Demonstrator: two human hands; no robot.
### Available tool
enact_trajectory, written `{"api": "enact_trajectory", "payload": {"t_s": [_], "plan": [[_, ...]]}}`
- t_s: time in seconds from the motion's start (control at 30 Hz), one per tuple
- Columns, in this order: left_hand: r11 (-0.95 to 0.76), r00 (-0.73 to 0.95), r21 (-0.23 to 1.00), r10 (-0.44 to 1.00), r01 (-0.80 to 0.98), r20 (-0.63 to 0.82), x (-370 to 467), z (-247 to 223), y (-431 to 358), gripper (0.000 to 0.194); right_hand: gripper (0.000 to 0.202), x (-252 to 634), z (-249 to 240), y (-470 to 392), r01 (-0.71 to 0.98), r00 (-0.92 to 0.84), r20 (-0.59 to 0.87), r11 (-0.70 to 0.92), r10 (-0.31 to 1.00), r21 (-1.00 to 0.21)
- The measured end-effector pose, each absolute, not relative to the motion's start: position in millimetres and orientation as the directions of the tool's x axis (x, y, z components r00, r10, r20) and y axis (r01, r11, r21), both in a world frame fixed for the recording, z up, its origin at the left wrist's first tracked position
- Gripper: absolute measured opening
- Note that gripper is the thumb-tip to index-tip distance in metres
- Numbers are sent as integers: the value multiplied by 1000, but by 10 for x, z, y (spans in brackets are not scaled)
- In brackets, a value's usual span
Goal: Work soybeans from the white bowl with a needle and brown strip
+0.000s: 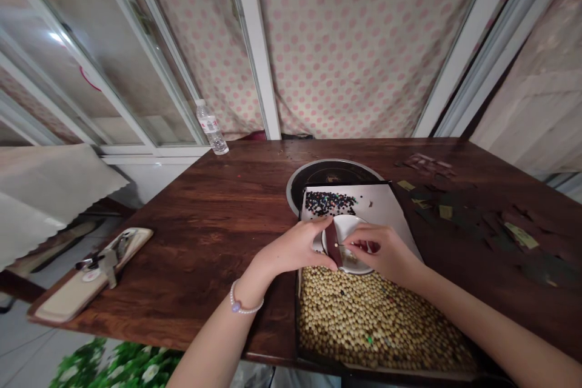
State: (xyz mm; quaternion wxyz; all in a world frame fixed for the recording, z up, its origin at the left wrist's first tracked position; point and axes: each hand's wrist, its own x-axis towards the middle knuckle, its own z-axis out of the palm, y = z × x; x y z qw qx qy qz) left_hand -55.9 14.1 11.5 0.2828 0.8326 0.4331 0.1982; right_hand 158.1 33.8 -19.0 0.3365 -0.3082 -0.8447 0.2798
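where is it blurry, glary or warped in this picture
Head view, upper left: a white glare spot on the glass; head view, right: the paper scraps look smeared; head view, back: the window posts slant, probably wide-lens distortion; head view, lower middle: the pale beads stay fairly distinct, though darker toward the bottom.

polka-dot curtain (354, 54), white window frames (256, 42), wooden table (218, 224)

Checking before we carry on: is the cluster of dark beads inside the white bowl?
No, the cluster of dark beads lies at the far end of the white-lined tray, beyond the white bowl.
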Motion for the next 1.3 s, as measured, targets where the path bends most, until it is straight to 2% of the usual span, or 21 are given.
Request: {"api": "enact_trajectory", "payload": {"t_s": [0.2,0.3,0.47,0.6,0.77,0.9,1.03,1.17,1.3], "plan": [[-429,517,603,856,673,32,-579,83,131,94,13,1589,-179,338,322,-655,333,649,678,-689],[-433,523,597,852,675,27,-580,85,129,94,14,1594,-180,337,359,-594,349,627,725,-691],[-450,551,596,834,665,15,-569,92,137,96,13,1605,-188,332,331,-661,295,622,690,-710],[-454,565,599,825,660,2,-565,106,145,100,14,1611,-181,329,377,-602,321,615,731,-693],[-442,560,598,828,668,-14,-574,110,151,99,12,1636,-166,334,321,-714,258,631,651,-706],[-441,561,614,828,654,-2,-575,99,151,100,14,1628,-186,335,382,-626,293,612,723,-693],[-435,556,635,831,638,10,-568,96,151,98,13,1617,-187,342,341,-687,279,636,672,-692],[-425,555,649,832,631,5,-564,107,147,99,14,1603,-188,350,380,-591,324,609,739,-696],[-433,560,656,828,618,19,-563,112,148,96,13,1585,-217,353,368,-635,312,632,707,-683]]}}
